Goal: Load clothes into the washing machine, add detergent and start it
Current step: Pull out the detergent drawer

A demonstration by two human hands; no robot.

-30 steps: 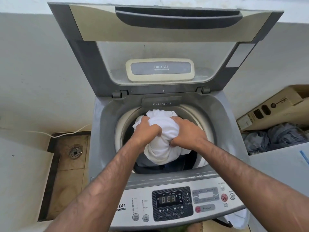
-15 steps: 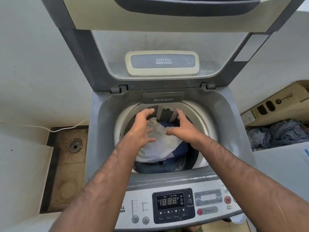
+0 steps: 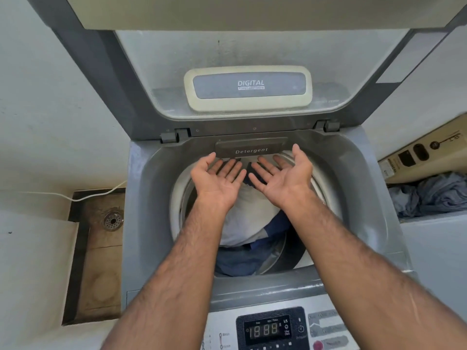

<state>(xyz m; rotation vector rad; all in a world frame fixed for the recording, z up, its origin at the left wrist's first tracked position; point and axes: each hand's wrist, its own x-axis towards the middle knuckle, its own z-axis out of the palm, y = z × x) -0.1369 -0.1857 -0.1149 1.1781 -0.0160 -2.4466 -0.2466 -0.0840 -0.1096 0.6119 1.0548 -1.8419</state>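
Head view. Hands extended palm-up over the mouth of a top-loading washing machine (image 3: 141, 198), lid (image 3: 126, 79) raised behind them. Left hand (image 3: 219, 177) and right hand (image 3: 283, 175) are both spread flat and empty, fingers released, tips just short of the drawer marked Detergent (image 3: 251, 149). Beneath and nearer than the palms, inside the drum (image 3: 280, 258), lie a white garment (image 3: 249, 221) and dark blue clothes (image 3: 237, 261), heaped loosely. Judged soft, light and limp: such fabric is best gathered by a bunched fold rather than an edge. Further grey-blue laundry (image 3: 434, 195) lies well right of the right hand. Control panel (image 3: 271, 329), display lit, sits nearest the wearer, below both forearms.
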